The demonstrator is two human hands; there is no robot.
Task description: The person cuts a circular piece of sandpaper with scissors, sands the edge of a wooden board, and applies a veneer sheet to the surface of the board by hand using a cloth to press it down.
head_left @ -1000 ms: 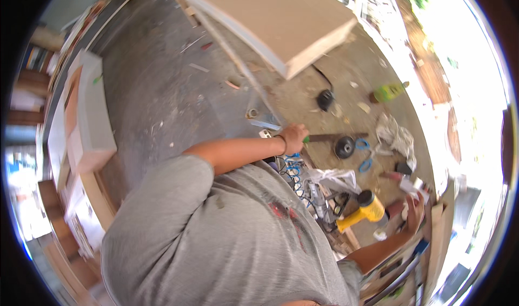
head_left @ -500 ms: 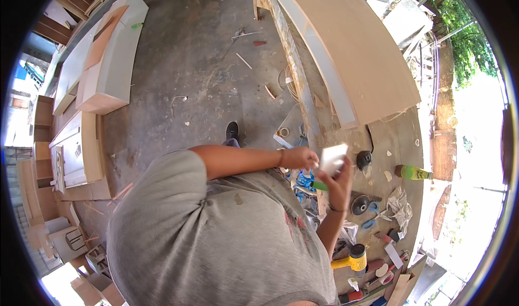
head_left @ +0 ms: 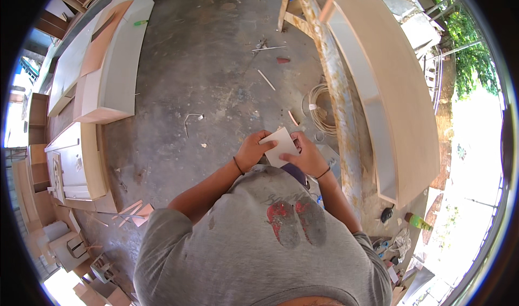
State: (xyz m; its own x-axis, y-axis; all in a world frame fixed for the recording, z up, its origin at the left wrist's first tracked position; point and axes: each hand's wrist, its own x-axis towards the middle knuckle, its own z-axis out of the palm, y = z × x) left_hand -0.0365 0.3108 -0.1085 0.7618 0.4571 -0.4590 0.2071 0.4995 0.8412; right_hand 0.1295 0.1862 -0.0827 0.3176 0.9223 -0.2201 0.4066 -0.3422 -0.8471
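In front of my chest, both hands grip a small white rectangular piece (head_left: 279, 148), flat like a card or folded sheet; its exact kind cannot be told. My left hand (head_left: 253, 150) pinches its left edge, thumb on top. On the opposite side my right hand (head_left: 311, 156) holds it, the thumb lying across the near corner and the fingers curled behind, partly hidden.
To my right runs a long, paint-stained beam (head_left: 340, 90), with a large wooden cabinet panel (head_left: 397, 95) beyond it. A coil of cable (head_left: 320, 111) lies by the beam. White cabinets (head_left: 116, 63) stand at the left. Thin scraps litter the concrete floor (head_left: 216, 52). A green bottle (head_left: 417, 221) sits far right.
I have turned away from the tool-strewn bench on the right. The white piece has moved left to in front of my chest, and my left hand now grips it together with the right.
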